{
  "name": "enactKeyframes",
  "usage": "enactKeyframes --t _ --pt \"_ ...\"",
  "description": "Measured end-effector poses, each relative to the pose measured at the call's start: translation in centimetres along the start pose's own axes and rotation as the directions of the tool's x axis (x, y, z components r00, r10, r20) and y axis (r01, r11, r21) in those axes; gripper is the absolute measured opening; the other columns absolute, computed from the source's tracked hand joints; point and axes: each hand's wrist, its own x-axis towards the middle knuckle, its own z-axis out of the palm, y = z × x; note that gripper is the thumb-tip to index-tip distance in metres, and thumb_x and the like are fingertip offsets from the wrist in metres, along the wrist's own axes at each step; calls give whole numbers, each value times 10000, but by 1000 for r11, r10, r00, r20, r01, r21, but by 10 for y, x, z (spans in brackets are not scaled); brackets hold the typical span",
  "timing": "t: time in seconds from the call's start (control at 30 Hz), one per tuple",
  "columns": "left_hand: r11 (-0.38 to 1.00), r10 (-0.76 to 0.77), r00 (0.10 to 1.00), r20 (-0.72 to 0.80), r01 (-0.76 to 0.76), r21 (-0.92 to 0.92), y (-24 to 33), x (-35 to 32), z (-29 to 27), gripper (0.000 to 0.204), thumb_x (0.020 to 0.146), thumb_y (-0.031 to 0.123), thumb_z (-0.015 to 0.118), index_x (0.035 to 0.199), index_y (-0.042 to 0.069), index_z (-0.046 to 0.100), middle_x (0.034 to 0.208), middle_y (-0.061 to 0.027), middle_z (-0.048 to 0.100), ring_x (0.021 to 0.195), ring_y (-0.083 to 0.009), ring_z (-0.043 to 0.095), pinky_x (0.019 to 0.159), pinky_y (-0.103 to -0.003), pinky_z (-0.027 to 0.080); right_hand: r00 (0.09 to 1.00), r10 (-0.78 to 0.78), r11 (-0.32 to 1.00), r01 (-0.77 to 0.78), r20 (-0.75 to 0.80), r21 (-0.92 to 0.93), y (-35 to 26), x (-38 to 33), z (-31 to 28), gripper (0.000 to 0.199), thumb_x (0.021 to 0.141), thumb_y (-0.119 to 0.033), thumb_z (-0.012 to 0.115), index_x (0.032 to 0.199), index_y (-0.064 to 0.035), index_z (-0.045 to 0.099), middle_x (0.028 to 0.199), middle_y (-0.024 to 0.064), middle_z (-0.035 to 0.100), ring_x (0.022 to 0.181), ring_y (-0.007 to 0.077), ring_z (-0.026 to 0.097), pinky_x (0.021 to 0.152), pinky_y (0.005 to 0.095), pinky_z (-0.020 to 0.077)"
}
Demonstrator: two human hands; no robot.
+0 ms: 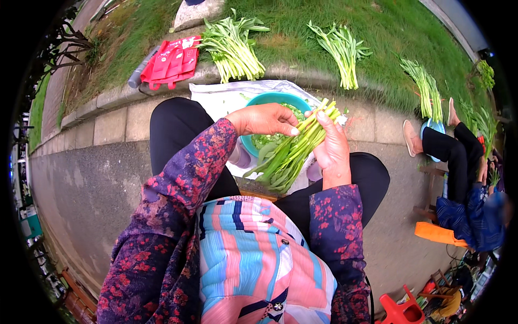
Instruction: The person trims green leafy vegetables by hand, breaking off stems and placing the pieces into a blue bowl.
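Striped in pink and blue, my apron [259,259] filled the lower view between my two purple flowered sleeves [178,189]. Beyond my knees a grey stone kerb [113,97] edged the grass [377,32], with bare grey pavement [81,183] open to my left. Three loose bunches of green stalks [232,48] lay in a row on the grass, plus one red fabric bag [170,62]. One teal plastic bowl [272,100] sat on a white sheet [216,97]. My right hand [332,148] was closed around one bundle of long green vegetable stems [288,156], held slanting over the bowl. My left hand [264,119] pinched the stem tips just beside the right fingers. Another seated person [464,178] was to my right.
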Motion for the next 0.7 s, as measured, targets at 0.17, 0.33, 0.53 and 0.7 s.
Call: enactKeyframes --t 0.17,0.33,0.53,0.7 --pt "994 29 939 -344 -64 -92 -24 -10 -2 72 844 80 651 845 9 640 784 -24 645 721 -85 589 704 -235 486 992 -77 996 81 -103 40 -4 2 -1 187 842 -155 668 982 -73 576 950 104 635 886 187 588 834 334 477" --pt "998 -65 943 -325 56 -39 -23 -40 2 52 837 54 643 838 2 644 753 -27 647 704 -82 594 677 -230 484 976 -152 978 172 -156 122 -15 5 -15 203 833 -160 679 988 -81 575 973 108 629 911 207 582 859 360 475" --pt "990 -113 934 -340 136 44 -49 -66 16 124 769 58 687 881 5 697 761 -80 681 708 -133 619 698 -276 493 966 -125 955 179 -226 236 -19 8 -24 188 844 -175 662 991 -89 581 991 100 625 910 223 572 868 418 473" --pt "935 -96 879 -468 241 260 -42 -64 36 294 753 209 750 945 -3 680 746 -104 670 644 -147 621 641 -286 491 971 -72 944 140 -229 297 -18 8 -23 164 843 -172 658 967 -86 594 994 98 627 915 229 570 883 423 466"
